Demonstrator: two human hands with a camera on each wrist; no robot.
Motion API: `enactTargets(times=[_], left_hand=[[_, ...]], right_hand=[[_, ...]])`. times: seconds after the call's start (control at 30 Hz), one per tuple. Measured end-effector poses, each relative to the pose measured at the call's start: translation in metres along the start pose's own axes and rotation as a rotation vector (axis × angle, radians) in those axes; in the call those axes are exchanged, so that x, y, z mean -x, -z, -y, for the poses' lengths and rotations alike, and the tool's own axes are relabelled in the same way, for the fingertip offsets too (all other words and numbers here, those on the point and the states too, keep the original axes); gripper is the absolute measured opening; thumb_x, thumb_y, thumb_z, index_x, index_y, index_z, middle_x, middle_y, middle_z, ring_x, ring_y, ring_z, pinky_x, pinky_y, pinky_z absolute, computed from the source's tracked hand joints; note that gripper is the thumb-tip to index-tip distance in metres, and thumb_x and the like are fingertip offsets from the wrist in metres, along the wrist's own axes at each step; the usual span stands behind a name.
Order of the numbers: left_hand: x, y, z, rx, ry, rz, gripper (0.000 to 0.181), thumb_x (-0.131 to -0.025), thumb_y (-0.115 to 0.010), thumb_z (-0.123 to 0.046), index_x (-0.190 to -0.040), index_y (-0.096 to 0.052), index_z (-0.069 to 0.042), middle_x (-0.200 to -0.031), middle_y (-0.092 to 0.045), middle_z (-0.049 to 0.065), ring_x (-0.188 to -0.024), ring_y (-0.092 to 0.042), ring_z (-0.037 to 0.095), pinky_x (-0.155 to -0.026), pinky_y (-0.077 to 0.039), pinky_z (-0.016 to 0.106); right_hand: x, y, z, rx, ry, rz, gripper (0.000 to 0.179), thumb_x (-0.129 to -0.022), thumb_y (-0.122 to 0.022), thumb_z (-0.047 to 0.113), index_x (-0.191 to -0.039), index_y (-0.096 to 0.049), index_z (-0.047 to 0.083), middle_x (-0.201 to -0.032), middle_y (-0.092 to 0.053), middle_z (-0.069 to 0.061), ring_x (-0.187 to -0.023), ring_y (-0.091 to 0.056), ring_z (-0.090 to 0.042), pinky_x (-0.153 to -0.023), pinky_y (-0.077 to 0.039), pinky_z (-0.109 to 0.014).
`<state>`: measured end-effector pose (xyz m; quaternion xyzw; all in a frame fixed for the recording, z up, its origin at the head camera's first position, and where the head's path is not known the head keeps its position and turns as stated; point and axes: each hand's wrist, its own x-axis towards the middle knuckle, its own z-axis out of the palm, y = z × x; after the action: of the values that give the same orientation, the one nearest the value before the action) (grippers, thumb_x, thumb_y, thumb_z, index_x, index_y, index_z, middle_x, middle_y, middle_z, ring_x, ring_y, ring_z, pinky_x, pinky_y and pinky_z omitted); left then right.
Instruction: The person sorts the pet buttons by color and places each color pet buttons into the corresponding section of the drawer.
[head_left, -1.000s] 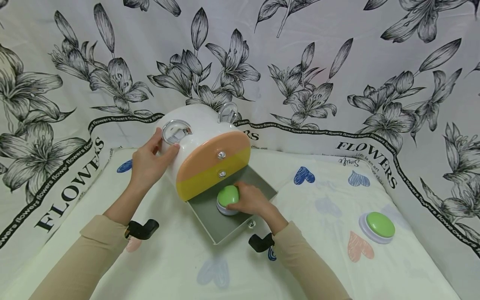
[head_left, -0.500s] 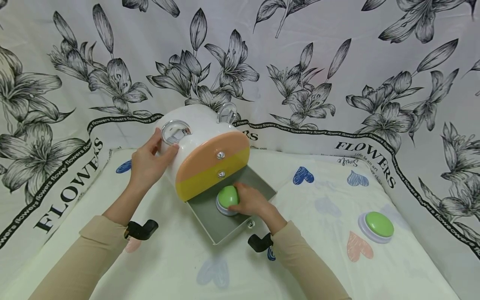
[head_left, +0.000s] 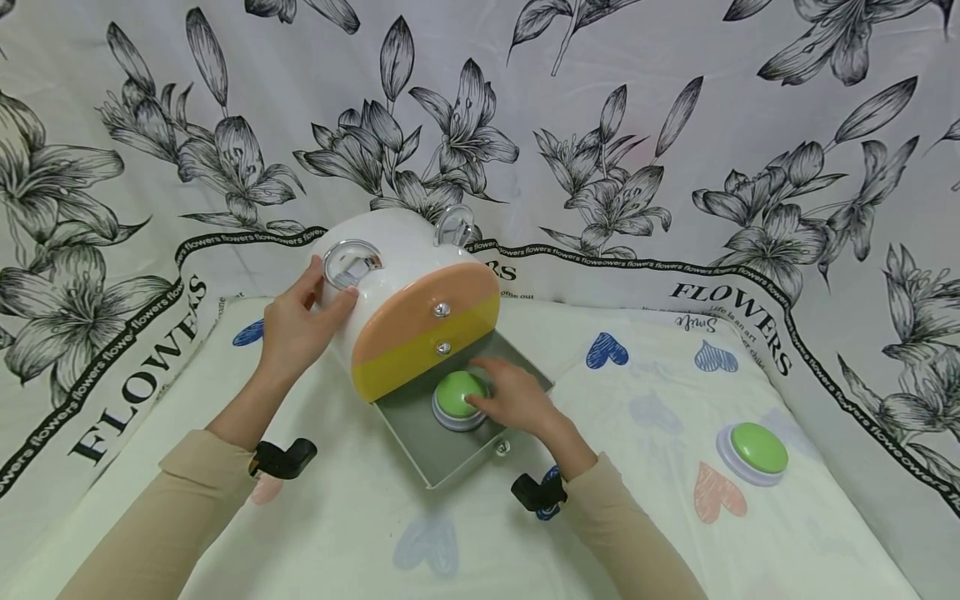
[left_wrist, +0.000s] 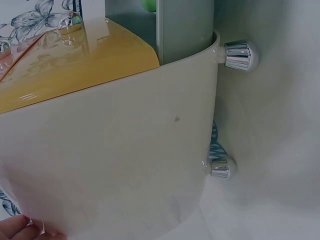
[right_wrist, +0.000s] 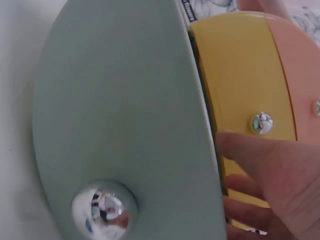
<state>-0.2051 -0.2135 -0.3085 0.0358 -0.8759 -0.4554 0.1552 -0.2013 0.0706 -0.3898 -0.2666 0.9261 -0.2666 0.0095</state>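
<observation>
A white rounded cabinet [head_left: 397, 242] with metal ear-like rings has stacked orange [head_left: 408, 308] and yellow [head_left: 397, 367] drawer fronts. Its grey-green bottom drawer [head_left: 420, 442] is pulled out. In that drawer stands a green dome push button [head_left: 457, 392] on a pale base. Beside it is my right hand [head_left: 517, 396], fingers spread apart, the thumb overlapping the dome's right edge in the head view. My left hand [head_left: 300, 321] grips the cabinet's left side by a metal ring [head_left: 352, 262], thumb in front and fingers behind; its fingertips show in the left wrist view.
A second green push button [head_left: 759, 447] lies to the right on the heart-printed cloth [head_left: 645, 533]. A flower-printed curtain [head_left: 585, 50] hangs behind. Silver knobs [head_left: 442, 310] stick out from the drawer fronts, and metal feet [left_wrist: 241, 55] from the cabinet's underside.
My right hand has loosened from the green button and shifted slightly right, its fingers spreading. The button stays in the drawer. My left hand has not moved.
</observation>
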Motion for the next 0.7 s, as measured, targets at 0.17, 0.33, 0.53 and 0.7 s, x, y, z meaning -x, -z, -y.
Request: enactTargets(times=[0.17, 0.33, 0.53, 0.7], left_hand=[[0.000, 0.000, 0.000, 0.000, -0.001, -0.003, 0.077, -0.083, -0.056, -0.055, -0.145, -0.027, -0.018, -0.149, -0.025, -0.005, -0.133, -0.032, 0.034, -0.096, -0.041, 0.045], [0.000, 0.000, 0.000, -0.005, 0.005, -0.001, 0.077, -0.083, -0.056, -0.055, -0.145, -0.027, -0.019, -0.149, -0.024, -0.005, -0.133, -0.032, 0.034, -0.095, -0.042, 0.045], [0.000, -0.001, -0.001, -0.006, 0.003, -0.003, 0.077, -0.083, -0.056, -0.055, -0.145, -0.027, -0.018, -0.149, -0.024, -0.006, -0.133, -0.032, 0.033, -0.095, -0.042, 0.044], [0.000, -0.001, 0.000, 0.000, 0.004, -0.005, 0.077, -0.083, -0.056, -0.055, -0.145, -0.027, -0.018, -0.149, -0.024, -0.006, -0.132, -0.032, 0.034, -0.095, -0.042, 0.045]], right_hand=[[0.010, 0.003, -0.004, -0.033, 0.034, -0.132, 0.046, -0.083, -0.068, 0.025, -0.125, -0.056, 0.008, -0.123, -0.059, -0.007, -0.108, -0.058, -0.024, -0.087, -0.051, -0.036], [0.021, 0.007, -0.009, -0.068, 0.036, -0.245, 0.040, -0.083, -0.069, 0.021, -0.121, -0.059, 0.011, -0.117, -0.062, -0.004, -0.105, -0.060, -0.021, -0.085, -0.052, -0.035], [0.036, 0.014, -0.020, -0.109, 0.049, -0.379, 0.037, -0.080, -0.071, 0.015, -0.116, -0.062, 0.010, -0.112, -0.065, -0.003, -0.102, -0.061, -0.019, -0.084, -0.052, -0.034], [0.049, 0.022, -0.035, -0.117, 0.013, -0.439, 0.040, -0.081, -0.070, 0.015, -0.119, -0.059, 0.010, -0.115, -0.063, -0.003, -0.105, -0.060, -0.019, -0.087, -0.052, -0.036]])
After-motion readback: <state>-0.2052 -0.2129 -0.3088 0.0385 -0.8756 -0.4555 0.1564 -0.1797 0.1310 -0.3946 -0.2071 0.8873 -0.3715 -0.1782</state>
